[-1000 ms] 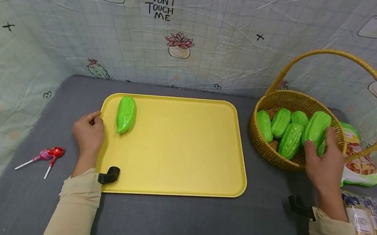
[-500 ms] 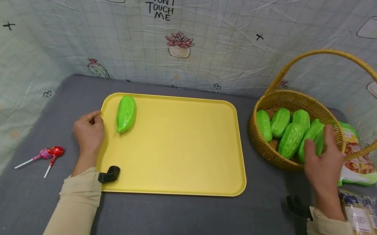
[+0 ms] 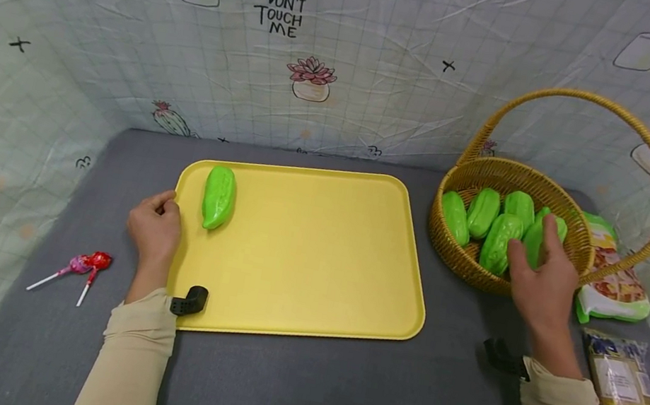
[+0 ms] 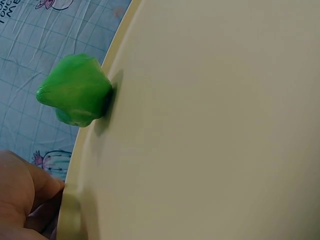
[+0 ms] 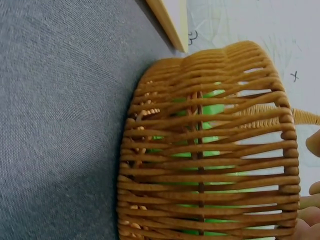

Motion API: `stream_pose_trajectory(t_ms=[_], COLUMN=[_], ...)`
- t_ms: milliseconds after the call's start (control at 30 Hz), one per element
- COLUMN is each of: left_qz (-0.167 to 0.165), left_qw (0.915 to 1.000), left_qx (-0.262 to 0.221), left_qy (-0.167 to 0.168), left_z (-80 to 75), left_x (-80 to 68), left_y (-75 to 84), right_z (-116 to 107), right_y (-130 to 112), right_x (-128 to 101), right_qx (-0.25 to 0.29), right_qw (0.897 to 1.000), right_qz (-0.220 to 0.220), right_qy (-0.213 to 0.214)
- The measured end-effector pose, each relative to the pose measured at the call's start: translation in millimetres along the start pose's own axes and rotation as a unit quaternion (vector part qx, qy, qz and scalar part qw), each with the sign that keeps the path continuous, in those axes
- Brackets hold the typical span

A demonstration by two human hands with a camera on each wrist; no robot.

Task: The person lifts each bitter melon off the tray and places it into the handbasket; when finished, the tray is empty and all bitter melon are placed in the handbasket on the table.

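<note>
1. Reaching into the wicker basket [image 3: 578,234], your right hand [image 3: 533,284] has thumb and fingers curled round the rightmost green bitter gourd toy [image 3: 534,241]; grip looks partial, not lifted clear.
2. Four more green gourds [image 3: 483,218] lie packed side by side touching it; close on the middle of yours so the neighbours don't drag along.
3. Lift straight up, clear of the rim and under the basket handle [image 3: 587,103], before swinging left.
4. Your left hand [image 3: 155,231] rests loosely curled on the desk [image 3: 293,391], holding nothing, knuckles at the yellow tray [image 3: 315,258] left edge. Keeping it there should steady the tray.
5. One gourd on the tray [image 3: 218,197] lies near the far-left corner; space beside it is free.
6. Lollipops [image 3: 82,264] and snack packets [image 3: 615,280] sit well apart; ignore.
</note>
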State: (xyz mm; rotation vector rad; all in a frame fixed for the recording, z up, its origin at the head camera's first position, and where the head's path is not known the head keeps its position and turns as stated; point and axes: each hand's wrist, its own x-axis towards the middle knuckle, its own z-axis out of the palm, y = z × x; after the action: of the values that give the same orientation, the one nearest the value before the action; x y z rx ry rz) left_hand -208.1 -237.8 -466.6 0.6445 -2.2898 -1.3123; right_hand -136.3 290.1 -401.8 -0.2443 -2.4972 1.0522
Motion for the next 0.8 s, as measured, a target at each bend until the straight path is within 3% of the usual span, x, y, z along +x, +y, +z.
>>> stream_pose_trajectory(t_ms=[300, 500, 800], left_qz=[0.002, -0.001, 0.004], left_qw=[1.0000, 1.0000, 1.0000], left_qx=[0.004, 0.000, -0.001], left_qy=[0.002, 0.002, 0.007], left_z=[-1.2, -0.9, -0.5], left_x=[0.2, 0.5, 1.4], left_y=[0.5, -0.1, 1.5], right_z=[9.0, 18.4, 34.6], right_y=[-9.7, -21.1, -42.8], right_x=[-0.1, 0.4, 3.4], right_qx=[0.031, 0.041, 0.104], right_qw=[0.999, 0.999, 0.992], right_qz=[0.008, -0.013, -0.031], right_qy=[-0.017, -0.026, -0.070])
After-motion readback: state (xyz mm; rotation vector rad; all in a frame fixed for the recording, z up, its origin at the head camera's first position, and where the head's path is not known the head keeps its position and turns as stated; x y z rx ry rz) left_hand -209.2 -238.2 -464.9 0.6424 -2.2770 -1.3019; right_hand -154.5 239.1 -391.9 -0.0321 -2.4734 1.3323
